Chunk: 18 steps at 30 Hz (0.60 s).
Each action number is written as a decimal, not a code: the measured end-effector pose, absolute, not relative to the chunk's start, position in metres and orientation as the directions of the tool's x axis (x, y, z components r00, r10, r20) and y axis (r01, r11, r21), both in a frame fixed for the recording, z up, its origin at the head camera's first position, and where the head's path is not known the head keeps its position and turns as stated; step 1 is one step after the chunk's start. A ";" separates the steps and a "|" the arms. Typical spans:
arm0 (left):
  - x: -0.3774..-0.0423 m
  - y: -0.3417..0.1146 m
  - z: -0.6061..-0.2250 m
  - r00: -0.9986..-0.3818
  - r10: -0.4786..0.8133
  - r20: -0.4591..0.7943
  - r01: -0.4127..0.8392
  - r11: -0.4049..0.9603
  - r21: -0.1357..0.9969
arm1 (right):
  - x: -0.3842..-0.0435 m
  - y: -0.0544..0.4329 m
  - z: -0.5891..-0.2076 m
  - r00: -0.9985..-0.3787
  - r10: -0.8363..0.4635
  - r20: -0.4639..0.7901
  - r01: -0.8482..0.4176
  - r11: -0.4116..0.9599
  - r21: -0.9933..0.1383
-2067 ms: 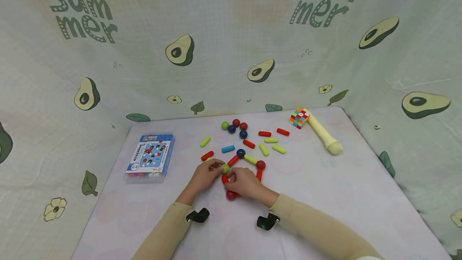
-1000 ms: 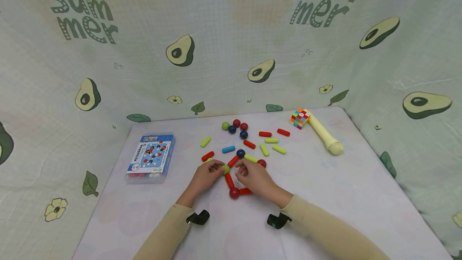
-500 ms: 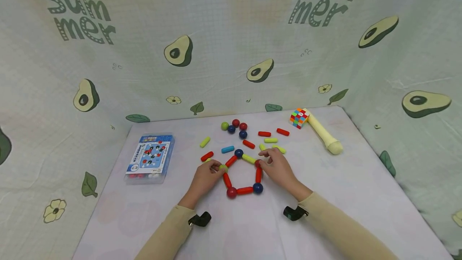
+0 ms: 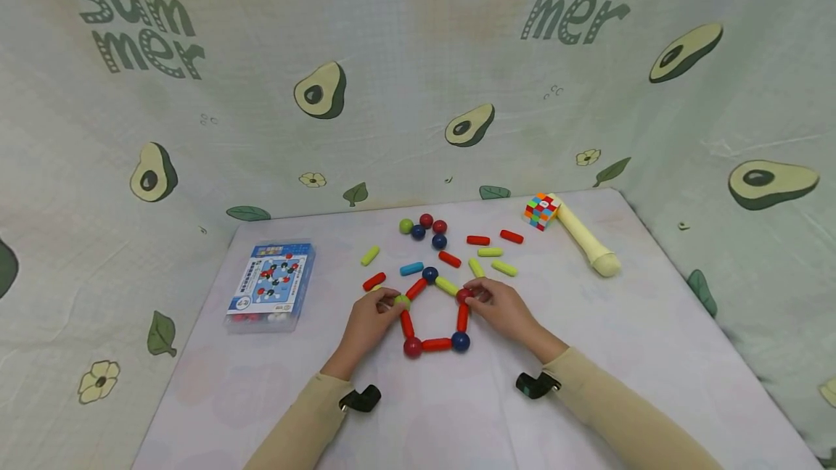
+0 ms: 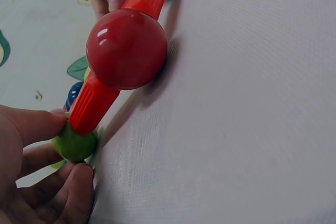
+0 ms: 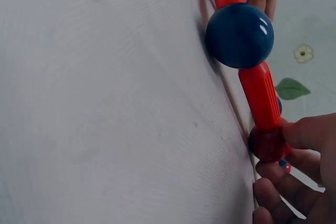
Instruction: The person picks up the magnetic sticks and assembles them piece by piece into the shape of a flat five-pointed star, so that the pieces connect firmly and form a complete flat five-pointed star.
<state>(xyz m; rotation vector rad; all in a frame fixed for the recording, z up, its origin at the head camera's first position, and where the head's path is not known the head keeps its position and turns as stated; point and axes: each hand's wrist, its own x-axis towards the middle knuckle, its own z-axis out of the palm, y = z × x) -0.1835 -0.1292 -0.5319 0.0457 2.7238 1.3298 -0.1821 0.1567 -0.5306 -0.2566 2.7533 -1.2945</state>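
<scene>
Balls and rods joined end to end form a five-sided ring on the table. My left hand (image 4: 367, 325) pinches the green ball (image 5: 77, 144) at its left corner between thumb and fingers. At the right corner, my right hand (image 4: 508, 310) pinches a red ball (image 6: 266, 144). A dark blue ball (image 4: 429, 275) makes the far corner. The near corners are a red ball (image 4: 413, 347) and a dark blue ball (image 4: 461, 341), linked by a red rod (image 4: 437, 344). One yellow-green rod (image 4: 447, 286) sits in the ring; its other rods are red.
Behind the ring lie loose balls (image 4: 426, 221), red rods (image 4: 449, 259), yellow-green rods (image 4: 504, 268) and a blue rod (image 4: 411, 268). A clear plastic kit box (image 4: 271, 285) stands left. A puzzle cube (image 4: 541, 211) and a pale yellow stick-shaped object (image 4: 584, 239) lie at back right.
My right hand has moved from the ring's near-left red rod across to the red ball at the right corner. My left hand stays at the green ball. The ring has shifted slightly left.
</scene>
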 end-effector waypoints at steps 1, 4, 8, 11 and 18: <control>-0.183 -0.129 -0.531 -0.993 0.076 -0.085 -0.021 0.616 0.788 | -0.182 0.157 -0.531 -0.981 -0.193 -0.009 -0.116 0.627 -0.770; -0.182 -0.129 -0.529 -0.993 0.080 -0.085 -0.017 0.615 0.788 | -0.182 0.157 -0.531 -0.979 -0.206 -0.012 -0.122 0.624 -0.772; -0.181 -0.129 -0.529 -0.993 0.085 -0.082 -0.012 0.621 0.784 | -0.181 0.156 -0.531 -0.977 -0.211 -0.012 -0.125 0.620 -0.774; -0.181 -0.129 -0.529 -0.993 0.083 -0.080 -0.010 0.628 0.778 | -0.181 0.155 -0.530 -0.977 -0.214 -0.008 -0.129 0.618 -0.776; -0.181 -0.129 -0.529 -0.994 0.071 -0.086 -0.022 0.632 0.775 | -0.180 0.152 -0.530 -0.978 -0.209 -0.005 -0.129 0.623 -0.772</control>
